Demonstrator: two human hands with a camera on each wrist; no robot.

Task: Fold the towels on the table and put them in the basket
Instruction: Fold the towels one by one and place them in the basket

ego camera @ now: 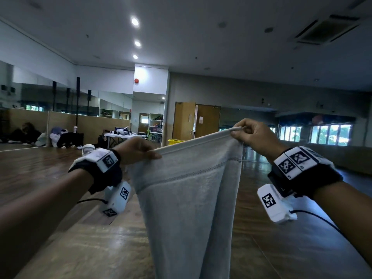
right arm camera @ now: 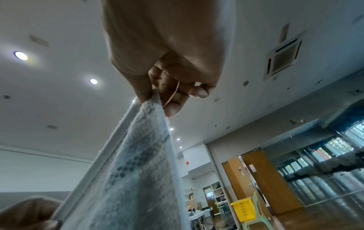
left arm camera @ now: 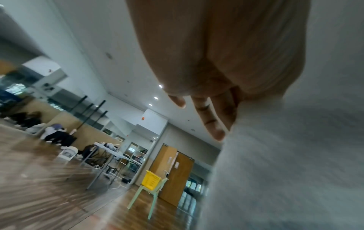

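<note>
pale grey terry towel [ego camera: 189,190] held up in the air in front of the person, top hem stretched between both hands, rest hanging straight down past the bottom edge of the head view. a darker stitched band runs across it a little below the hem. the right side of the cloth folds back on itself in a long vertical crease.

left hand [ego camera: 138,151] at about 9 o'clock of the towel's top edge, thumb on the near side, pinching the left corner of the hem. in the left wrist view the fingers [left arm camera: 208,118] lie fairly straight against the far face of the cloth; thumb not seen there.

right hand [ego camera: 255,137] at about 2 o'clock, higher than the left, so the hem slopes up to the right. thumb and forefinger pinch the right corner; the right wrist view shows the corner [right arm camera: 151,101] nipped between thumb and fingertip, other fingers curled in behind.

both wrists carry black straps with white marker blocks.

yellow basket [ego camera: 175,141] sits far off at 12 o'clock behind the hem, on a pale green chair [left arm camera: 145,196] near wooden doors [ego camera: 198,119]. white folding table [ego camera: 118,135] at 11 o'clock, well apart from the towel. wood-look floor [ego camera: 100,248] below.
</note>
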